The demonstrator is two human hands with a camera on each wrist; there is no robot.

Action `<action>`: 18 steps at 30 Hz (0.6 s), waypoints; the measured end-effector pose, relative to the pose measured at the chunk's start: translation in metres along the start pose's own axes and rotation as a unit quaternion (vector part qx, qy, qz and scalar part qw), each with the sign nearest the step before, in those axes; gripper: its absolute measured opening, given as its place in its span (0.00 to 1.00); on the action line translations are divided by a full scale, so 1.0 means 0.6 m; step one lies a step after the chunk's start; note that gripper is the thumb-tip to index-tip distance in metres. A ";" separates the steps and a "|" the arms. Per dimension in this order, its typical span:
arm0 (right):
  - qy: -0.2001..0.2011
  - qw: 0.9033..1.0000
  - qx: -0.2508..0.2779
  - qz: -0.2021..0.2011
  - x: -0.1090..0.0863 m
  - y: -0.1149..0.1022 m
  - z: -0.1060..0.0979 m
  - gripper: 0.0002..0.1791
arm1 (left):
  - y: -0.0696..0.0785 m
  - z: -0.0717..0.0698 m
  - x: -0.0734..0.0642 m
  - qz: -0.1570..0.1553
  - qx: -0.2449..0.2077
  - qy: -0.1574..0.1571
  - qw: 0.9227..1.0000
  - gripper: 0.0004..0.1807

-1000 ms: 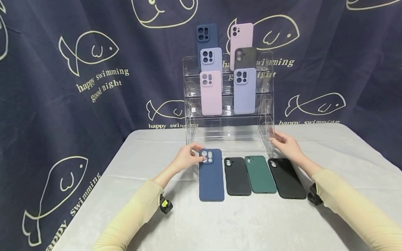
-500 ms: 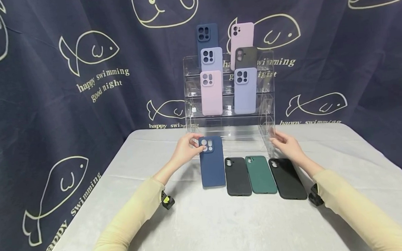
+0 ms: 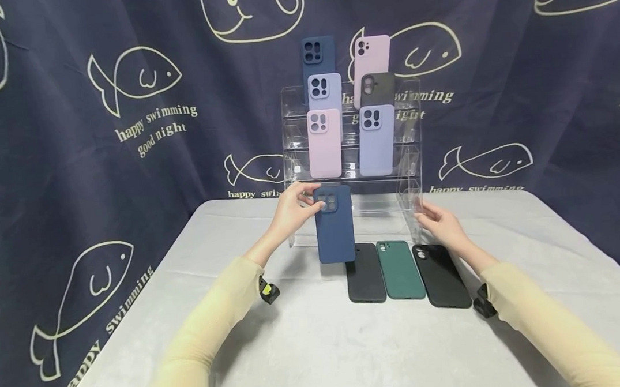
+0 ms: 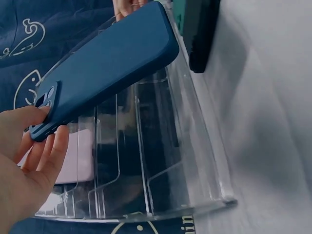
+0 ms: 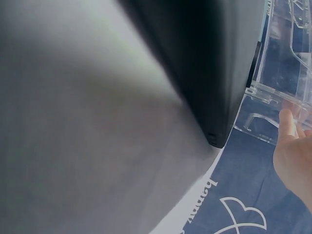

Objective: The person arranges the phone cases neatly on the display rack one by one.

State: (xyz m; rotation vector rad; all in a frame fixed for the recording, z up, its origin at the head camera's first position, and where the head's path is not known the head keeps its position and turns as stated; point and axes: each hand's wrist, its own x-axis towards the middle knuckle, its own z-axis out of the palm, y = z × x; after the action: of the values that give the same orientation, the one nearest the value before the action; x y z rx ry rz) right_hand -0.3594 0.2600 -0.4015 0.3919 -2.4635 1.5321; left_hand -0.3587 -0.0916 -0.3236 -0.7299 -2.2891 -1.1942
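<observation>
My left hand (image 3: 293, 210) pinches a navy phone case (image 3: 335, 233) by its camera-cutout corner, thumb in front. The case hangs upright above the table, before the lower tiers of a clear stepped display rack (image 3: 353, 187). In the left wrist view the navy case (image 4: 109, 61) slants across, with the thumb at the cutouts and fingers behind. My right hand (image 3: 443, 222) holds the rack's right side near its base; in the right wrist view the thumb of this hand (image 5: 295, 158) lies against the clear plastic. A black case (image 3: 366, 280) lies partly behind the navy one.
On the table (image 3: 296, 350) a green case (image 3: 401, 270) and another black case (image 3: 442, 277) lie flat, right of the first. Higher tiers hold several upright cases, among them a pink case (image 3: 325, 152) and a lilac case (image 3: 377, 150). A patterned curtain (image 3: 148, 166) hangs behind.
My left hand has lifted the navy case off the table, raising it toward the rack and slightly right, so it now overlaps the nearest black case. The right hand stays at the rack's side.
</observation>
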 end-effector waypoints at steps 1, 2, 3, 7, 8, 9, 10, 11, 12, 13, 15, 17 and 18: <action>0.001 1.000 0.001 0.000 0.000 0.000 0.000 0.32 | 0.002 0.002 0.005 0.002 0.000 0.003 1.000 0.22; 0.002 1.000 0.001 0.001 -0.001 0.000 0.000 0.32 | 0.003 0.004 0.011 0.004 0.002 0.006 1.000 0.22; 0.004 1.000 -0.002 0.000 -0.001 0.000 0.000 0.32 | 0.005 0.006 0.017 0.006 0.003 0.009 1.000 0.22; 0.009 1.000 -0.001 0.001 -0.003 0.001 -0.002 0.31 | 0.017 0.014 0.046 0.010 0.005 0.020 1.000 0.22; 0.009 1.000 -0.001 0.002 -0.004 0.001 -0.002 0.31 | 0.021 0.015 0.053 0.012 0.006 0.023 1.000 0.22; 0.010 1.000 -0.002 0.002 -0.004 0.001 -0.002 0.31 | 0.025 0.016 0.060 0.015 0.009 0.026 1.000 0.22; 0.010 1.000 -0.001 0.003 -0.005 0.001 -0.002 0.31 | 0.028 0.018 0.067 0.017 0.010 0.031 0.999 0.22; 0.010 1.000 0.000 0.004 -0.005 0.002 -0.001 0.32 | 0.032 0.019 0.074 0.022 0.013 0.037 0.999 0.22; 0.010 1.000 -0.001 0.005 -0.005 0.002 -0.001 0.32 | 0.035 0.020 0.081 0.025 0.014 0.043 0.999 0.22; 0.009 1.000 0.001 0.005 -0.004 0.002 -0.001 0.32 | 0.038 0.021 0.088 0.029 0.014 0.049 0.998 0.22; 0.011 1.000 0.001 0.004 -0.003 0.002 0.000 0.32 | 0.044 0.024 0.101 0.036 0.017 0.063 0.997 0.22; 0.012 1.000 0.004 0.004 -0.001 0.003 0.000 0.31 | 0.050 0.026 0.114 0.042 0.015 0.076 0.996 0.22; 0.013 1.000 0.004 0.003 -0.001 0.003 0.000 0.31 | 0.053 0.028 0.119 0.044 0.013 0.082 0.996 0.22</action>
State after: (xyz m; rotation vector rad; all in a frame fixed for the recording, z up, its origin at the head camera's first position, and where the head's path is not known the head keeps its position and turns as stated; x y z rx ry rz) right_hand -0.3594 0.2609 -0.4031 0.3622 -2.4422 1.5396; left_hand -0.3950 -0.0446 -0.2698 -0.6900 -2.1134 -1.1376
